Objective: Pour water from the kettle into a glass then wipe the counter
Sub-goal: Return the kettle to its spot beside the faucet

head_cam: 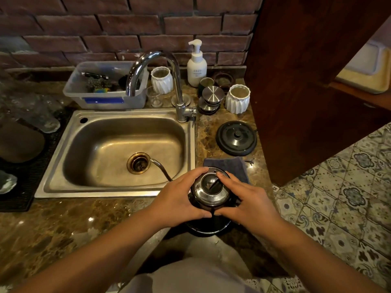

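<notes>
A dark metal kettle point(209, 195) stands on the marble counter point(63, 229) near its front edge, right of the sink. My left hand point(179, 199) and my right hand point(247, 204) cup its shiny lid from both sides, fingertips touching the lid rim. Its thin spout point(161, 168) reaches over the sink. A grey cloth point(230, 166) lies flat just behind the kettle. The kettle's round black base point(236, 138) sits further back. A clear glass point(154, 97) stands behind the sink, beside the tap.
The steel sink point(118, 153) fills the middle, with a curved tap point(160, 81) over it. Behind are a plastic tub point(105, 85), a soap pump bottle point(196, 64), two white ribbed cups point(237, 99) and steel lids point(211, 96). A wooden panel point(306, 81) bounds the right.
</notes>
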